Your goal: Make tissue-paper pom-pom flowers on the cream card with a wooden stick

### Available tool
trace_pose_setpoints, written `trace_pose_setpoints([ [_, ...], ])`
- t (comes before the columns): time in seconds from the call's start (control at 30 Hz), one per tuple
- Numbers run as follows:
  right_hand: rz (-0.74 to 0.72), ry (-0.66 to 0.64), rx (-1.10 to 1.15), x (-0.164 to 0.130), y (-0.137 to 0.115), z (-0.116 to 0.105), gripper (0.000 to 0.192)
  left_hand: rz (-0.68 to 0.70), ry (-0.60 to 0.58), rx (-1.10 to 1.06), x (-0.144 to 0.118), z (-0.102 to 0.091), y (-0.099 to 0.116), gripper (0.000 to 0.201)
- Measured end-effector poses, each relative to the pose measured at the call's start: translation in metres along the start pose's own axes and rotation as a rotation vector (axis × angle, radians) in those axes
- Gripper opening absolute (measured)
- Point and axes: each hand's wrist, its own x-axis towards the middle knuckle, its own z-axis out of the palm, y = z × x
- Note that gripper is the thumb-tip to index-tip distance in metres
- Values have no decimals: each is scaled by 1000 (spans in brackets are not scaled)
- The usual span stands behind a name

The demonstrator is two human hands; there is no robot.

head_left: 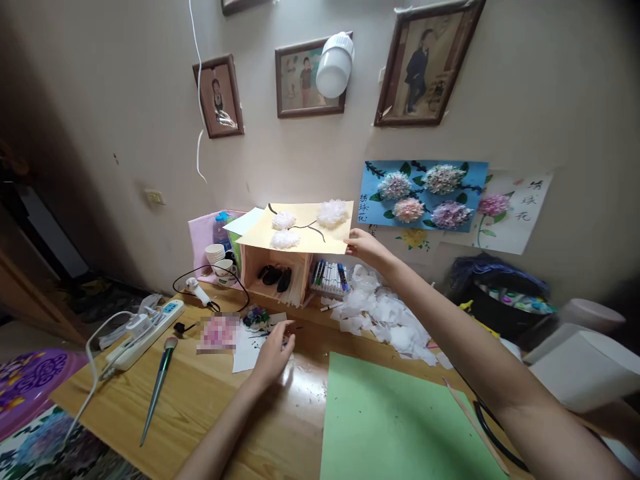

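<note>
My right hand (369, 248) pinches the right edge of a pale yellow sheet of paper (255, 235). Three fluffy white tissue-paper flowers (332, 213) and dark branch-like lines are on this sheet, which lies over the top of a small wooden box (250, 275). Over the desk, beside a white paper (244, 357) with dark bits on it, my left hand (274, 352) has its fingers loosely bent and apart, with nothing visible in them. A green sheet (390, 420) lies flat in front, between my forearms.
A heap of white tissue pieces (375, 303) lies beside a case of markers (329, 275). To the left are a makeup brush (163, 380), a power strip (150, 337) and paper cups (215, 253). A paper roll (590, 370) stands at right; flower pictures (425, 197) hang on the wall.
</note>
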Motion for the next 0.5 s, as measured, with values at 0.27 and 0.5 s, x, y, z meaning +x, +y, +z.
trace_pose_setpoints([
  [0.27,89,-60,-34,-137,47,-102,31,-233,99,-345,21,-31,-21,48],
  [0.5,370,-87,50,-243,143,-161,46,-493,-294,-766,-4,-8,9,61],
])
